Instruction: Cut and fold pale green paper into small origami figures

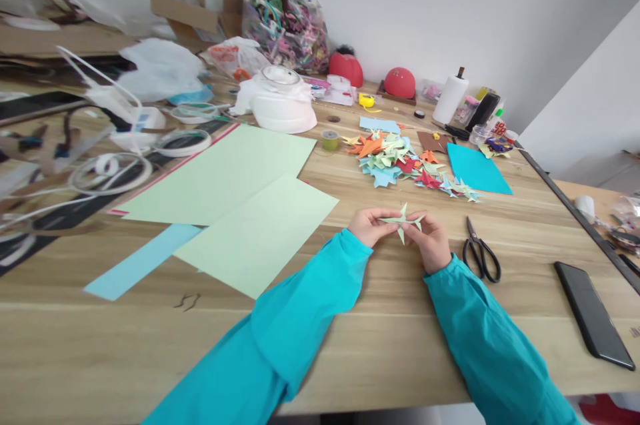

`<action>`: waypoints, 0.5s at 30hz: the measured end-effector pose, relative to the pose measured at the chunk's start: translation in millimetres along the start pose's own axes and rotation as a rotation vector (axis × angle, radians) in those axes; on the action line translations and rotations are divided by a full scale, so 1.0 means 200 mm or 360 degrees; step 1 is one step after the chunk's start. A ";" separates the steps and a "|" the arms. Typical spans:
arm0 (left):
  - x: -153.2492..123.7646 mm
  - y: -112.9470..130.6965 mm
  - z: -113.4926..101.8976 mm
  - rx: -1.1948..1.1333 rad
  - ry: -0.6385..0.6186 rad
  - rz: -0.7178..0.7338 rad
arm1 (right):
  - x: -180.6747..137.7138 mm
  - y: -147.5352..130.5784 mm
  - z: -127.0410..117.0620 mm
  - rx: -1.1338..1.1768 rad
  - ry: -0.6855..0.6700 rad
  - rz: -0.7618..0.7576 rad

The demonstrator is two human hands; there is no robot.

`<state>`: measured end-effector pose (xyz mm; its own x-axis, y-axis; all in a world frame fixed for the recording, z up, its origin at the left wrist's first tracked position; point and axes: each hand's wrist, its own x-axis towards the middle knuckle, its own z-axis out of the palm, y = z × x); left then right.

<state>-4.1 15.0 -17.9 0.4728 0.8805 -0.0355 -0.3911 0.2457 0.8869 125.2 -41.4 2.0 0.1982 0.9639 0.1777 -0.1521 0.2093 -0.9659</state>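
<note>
A small pale green paper airplane cutout (403, 219), with pointed wings and a forked tail, is held just above the wooden table between my two hands. My left hand (373, 226) pinches its nose end on the left. My right hand (429, 238) grips it near the tail, thumb and fingers pressed together. Black-handled scissors (481, 250) lie on the table to the right of my right hand, blades pointing away. Beyond my hands is a loose pile of paper cutouts (395, 157) in green, orange, red and light blue.
Large pale green sheets (260, 231) and a light blue strip (143, 261) lie at left. A turquoise sheet (479, 168) sits right of the pile. A black phone (593, 313) rests near the right edge. White cables (113, 168) and bags crowd the far left.
</note>
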 end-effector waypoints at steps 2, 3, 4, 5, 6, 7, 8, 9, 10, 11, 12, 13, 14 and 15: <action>-0.01 0.00 0.00 0.0043 0.0014 0.0020 | 0.00 -0.01 0.01 -0.0011 -0.0011 -0.0026; -0.01 0.00 0.01 0.0058 0.0026 0.0034 | 0.00 -0.01 0.01 -0.0018 -0.0008 -0.0037; -0.02 0.01 0.01 0.0071 0.0037 0.0044 | 0.00 -0.01 0.01 -0.0024 0.0000 -0.0046; -0.02 0.01 0.01 0.0088 0.0043 0.0045 | 0.00 -0.01 0.01 -0.0026 0.0013 -0.0055; -0.02 0.01 0.01 0.0107 0.0049 0.0045 | 0.00 -0.01 0.01 -0.0029 0.0027 -0.0062; -0.02 0.01 0.01 0.0126 0.0055 0.0046 | 0.00 -0.01 0.01 -0.0032 0.0042 -0.0068; -0.02 0.02 0.01 0.0143 0.0060 0.0048 | 0.00 -0.01 0.01 -0.0037 0.0054 -0.0070; -0.03 0.02 0.01 0.0158 0.0065 0.0052 | 0.00 -0.01 0.01 -0.0046 0.0059 -0.0067; -0.03 0.02 0.02 0.0167 0.0072 0.0058 | 0.00 -0.01 0.01 -0.0056 0.0058 -0.0062; -0.03 0.02 0.02 0.0172 0.0078 0.0066 | 0.00 -0.01 0.01 -0.0068 0.0054 -0.0058; -0.03 0.03 0.02 0.0173 0.0084 0.0075 | 0.00 -0.01 0.00 -0.0080 0.0052 -0.0056; -0.03 0.03 0.03 0.0171 0.0090 0.0081 | 0.00 -0.01 0.00 -0.0086 0.0055 -0.0057; -0.03 0.03 0.03 0.0167 0.0094 0.0082 | 0.00 -0.01 0.00 -0.0085 0.0062 -0.0059; -0.04 0.04 0.03 0.0164 0.0097 0.0076 | 0.00 -0.01 0.00 -0.0076 0.0069 -0.0059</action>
<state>-4.9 7.7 -7.9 0.4055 0.9139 -0.0169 -0.3272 0.1624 0.9309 125.6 -42.3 3.1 0.2449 0.9474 0.2063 -0.0976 0.2358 -0.9669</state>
